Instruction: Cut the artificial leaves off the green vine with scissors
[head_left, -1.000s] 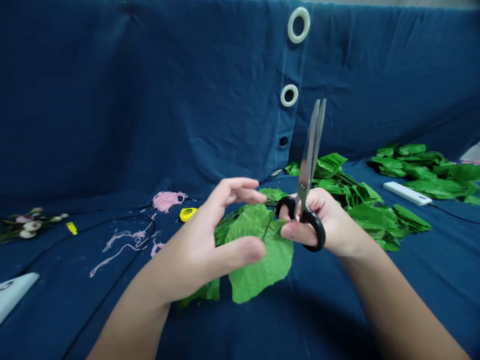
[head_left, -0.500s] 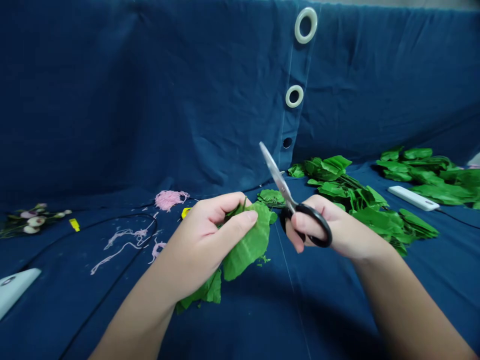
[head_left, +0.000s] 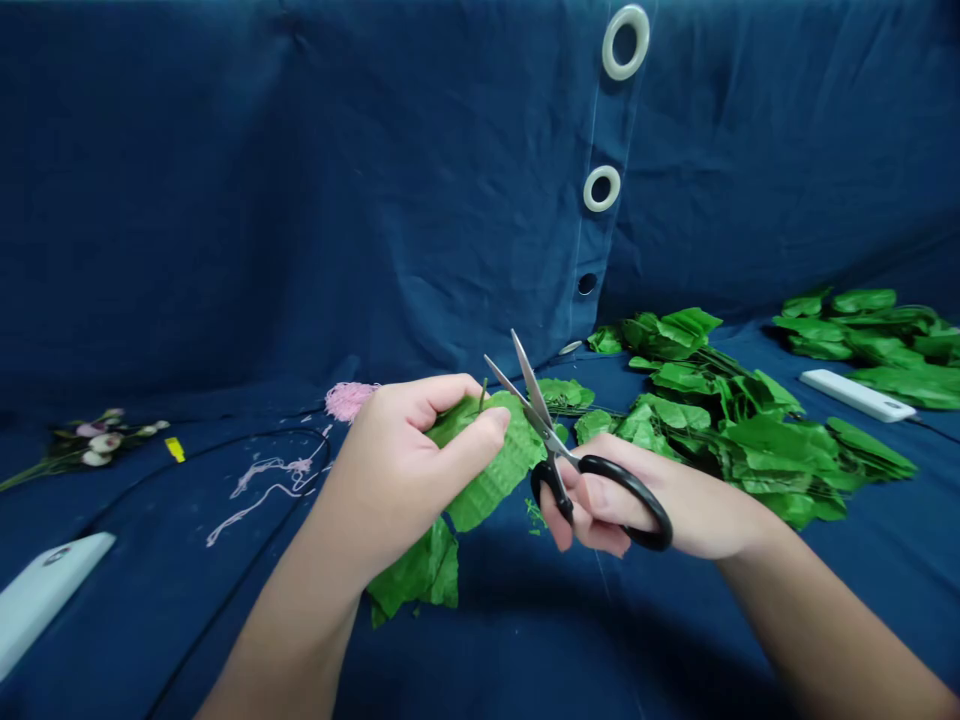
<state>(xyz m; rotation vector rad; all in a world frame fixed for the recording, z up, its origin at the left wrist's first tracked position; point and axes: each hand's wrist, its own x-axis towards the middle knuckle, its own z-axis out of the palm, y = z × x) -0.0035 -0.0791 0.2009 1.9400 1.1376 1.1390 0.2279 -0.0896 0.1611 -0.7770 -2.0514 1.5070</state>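
Pinched between the thumb and fingers of my left hand (head_left: pixel 420 470) is a green artificial leaf (head_left: pixel 495 475), its short stem standing up above the thumb. My right hand (head_left: pixel 622 490) has its fingers through the black handles of a pair of scissors (head_left: pixel 551 435). The blades are spread apart and point up and to the left, beside the leaf's right edge. More cut leaves (head_left: pixel 420 575) lie on the blue cloth below my left hand, and small green scraps (head_left: pixel 534 515) lie under the scissors.
Leaf bunches (head_left: pixel 780 450) cover the right side, with another pile (head_left: pixel 877 335) behind a white power bank (head_left: pixel 855 395). To the left are pink yarn (head_left: pixel 351 400), loose threads (head_left: pixel 274 475), a yellow tag (head_left: pixel 175 449), artificial flowers (head_left: pixel 97 437), a white device (head_left: pixel 52 595) and a black cable (head_left: pixel 247 570).
The scissors have come down and left toward the leaf, and their blades have parted. My left hand still holds the leaf. The view has shifted slightly.
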